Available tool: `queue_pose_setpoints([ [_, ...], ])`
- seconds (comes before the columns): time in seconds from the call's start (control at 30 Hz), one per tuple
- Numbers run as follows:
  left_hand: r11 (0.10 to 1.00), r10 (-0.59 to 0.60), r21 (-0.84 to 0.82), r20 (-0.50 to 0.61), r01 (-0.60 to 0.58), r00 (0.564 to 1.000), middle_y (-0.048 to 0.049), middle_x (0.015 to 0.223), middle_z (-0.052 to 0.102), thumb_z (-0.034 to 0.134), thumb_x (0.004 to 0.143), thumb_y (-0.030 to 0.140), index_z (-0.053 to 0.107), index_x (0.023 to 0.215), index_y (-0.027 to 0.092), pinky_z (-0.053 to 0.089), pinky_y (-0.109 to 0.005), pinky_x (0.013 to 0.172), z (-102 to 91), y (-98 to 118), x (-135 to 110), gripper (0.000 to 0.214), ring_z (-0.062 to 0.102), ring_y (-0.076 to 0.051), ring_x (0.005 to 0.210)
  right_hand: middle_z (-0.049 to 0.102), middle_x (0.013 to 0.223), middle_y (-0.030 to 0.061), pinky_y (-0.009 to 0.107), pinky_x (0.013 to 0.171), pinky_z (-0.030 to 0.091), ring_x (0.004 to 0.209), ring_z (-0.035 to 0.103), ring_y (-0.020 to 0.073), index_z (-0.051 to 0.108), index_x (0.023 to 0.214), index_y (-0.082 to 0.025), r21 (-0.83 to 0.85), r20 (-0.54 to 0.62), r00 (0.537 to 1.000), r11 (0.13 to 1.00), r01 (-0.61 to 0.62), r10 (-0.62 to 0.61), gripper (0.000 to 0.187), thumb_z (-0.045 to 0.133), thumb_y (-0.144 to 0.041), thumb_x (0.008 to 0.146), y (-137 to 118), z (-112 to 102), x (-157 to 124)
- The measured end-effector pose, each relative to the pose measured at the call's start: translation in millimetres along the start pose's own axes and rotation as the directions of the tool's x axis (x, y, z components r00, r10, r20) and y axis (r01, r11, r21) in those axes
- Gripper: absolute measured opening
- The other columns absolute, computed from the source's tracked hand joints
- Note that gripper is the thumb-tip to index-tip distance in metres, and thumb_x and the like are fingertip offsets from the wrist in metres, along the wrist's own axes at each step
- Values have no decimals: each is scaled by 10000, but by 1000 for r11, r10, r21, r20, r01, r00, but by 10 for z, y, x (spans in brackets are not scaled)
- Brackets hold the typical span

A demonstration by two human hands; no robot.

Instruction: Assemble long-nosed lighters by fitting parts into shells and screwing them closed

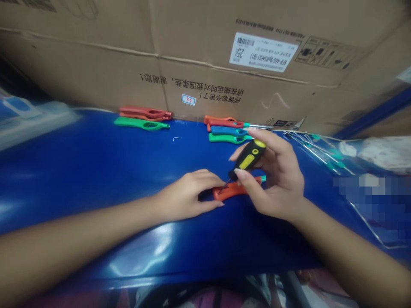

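On the blue table [96, 171] lies an orange lighter [236, 191] of the long-necked kind, with a light green piece at its right end. My left hand [188, 194] pinches its left end between thumb and fingers. A black and yellow screwdriver [246, 161] is in my right hand [282, 179], gripped by the thumb and fingers around the handle. It tilts down to the left, and its tip meets the lighter's body near my left fingertips. My right hand hides part of the lighter's right half.
Behind my hands, red, blue [226, 131] and green lighters [221, 138] lie stacked against a cardboard box [192, 51]. Red and green lighter bodies [138, 124] lie further left. Metal rods with green ends [321, 156] are at the right, beside a pale patterned bundle [388, 152].
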State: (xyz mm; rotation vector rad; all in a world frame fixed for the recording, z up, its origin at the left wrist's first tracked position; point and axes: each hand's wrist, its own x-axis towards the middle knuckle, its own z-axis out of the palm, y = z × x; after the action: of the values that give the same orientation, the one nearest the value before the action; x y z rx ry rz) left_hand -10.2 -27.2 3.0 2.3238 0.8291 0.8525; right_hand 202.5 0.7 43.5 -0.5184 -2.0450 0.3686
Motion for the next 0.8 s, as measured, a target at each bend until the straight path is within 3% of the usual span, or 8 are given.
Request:
queue_pose_setpoints([
  [0.17,1000,10,-7,-10,-10,1000,-68,1014,729,709,894,282,670,1175,168,528,-328,894,5,-3,-3,306,666,-193,942,727,1114,31,331,541,597,746,687,205,512,1400,-357,-102,-10,986,982,162,-164,693,801,-222,785,39,-78,42],
  [0.27,1000,8,-1,-6,-8,1000,-82,1054,728,713,892,286,676,1146,156,528,-328,896,6,-5,-4,287,661,-195,963,688,1239,59,342,582,616,819,699,203,431,1484,-345,-21,97,995,999,33,-30,585,629,-272,938,19,-120,60],
  [0.33,1000,5,-1,-2,-5,1000,-90,1082,728,712,894,285,677,1137,155,526,-335,907,7,-7,-4,278,663,-199,982,671,1276,62,341,575,615,840,701,204,454,1473,-340,0,98,994,999,-44,43,516,570,-284,974,4,-140,70],
  [0.47,1000,11,-16,-10,-12,1000,-88,1082,732,709,895,284,671,1172,169,530,-348,923,8,-7,-2,303,672,-204,995,744,1063,30,316,523,564,720,669,193,632,1318,-333,-139,-46,991,983,121,-128,531,791,-259,817,3,-174,102],
  [0.53,1000,9,-18,-7,-10,1000,-88,1087,730,711,892,278,667,1191,170,532,-348,924,7,-5,-1,321,669,-206,1002,750,1035,36,330,556,569,710,662,196,623,1343,-328,-191,-31,978,962,195,-204,555,797,-294,817,1,-182,116],
  [0.63,1000,3,-13,1,-3,1000,-91,1091,725,718,887,276,673,1160,156,530,-346,926,5,-2,-1,302,662,-208,1011,709,1191,61,358,612,601,779,685,200,515,1453,-328,-75,51,996,994,78,-74,498,607,-332,964,-9,-180,115],
  [0.7,1000,1,-10,-3,-1,1000,-92,1084,726,718,887,279,677,1139,152,529,-348,927,5,-1,-2,284,662,-206,1001,704,1190,54,362,618,608,779,688,195,521,1441,-336,-12,67,998,1000,-17,17,456,559,-309,987,-8,-182,111],
  [0.8,1000,4,-15,-13,-4,1000,-89,1075,732,714,889,280,673,1170,163,531,-352,929,6,1,-4,307,671,-203,989,739,1022,31,371,630,604,772,683,217,642,1295,-346,-98,-25,996,991,88,-91,431,731,-328,874,3,-205,121],
])
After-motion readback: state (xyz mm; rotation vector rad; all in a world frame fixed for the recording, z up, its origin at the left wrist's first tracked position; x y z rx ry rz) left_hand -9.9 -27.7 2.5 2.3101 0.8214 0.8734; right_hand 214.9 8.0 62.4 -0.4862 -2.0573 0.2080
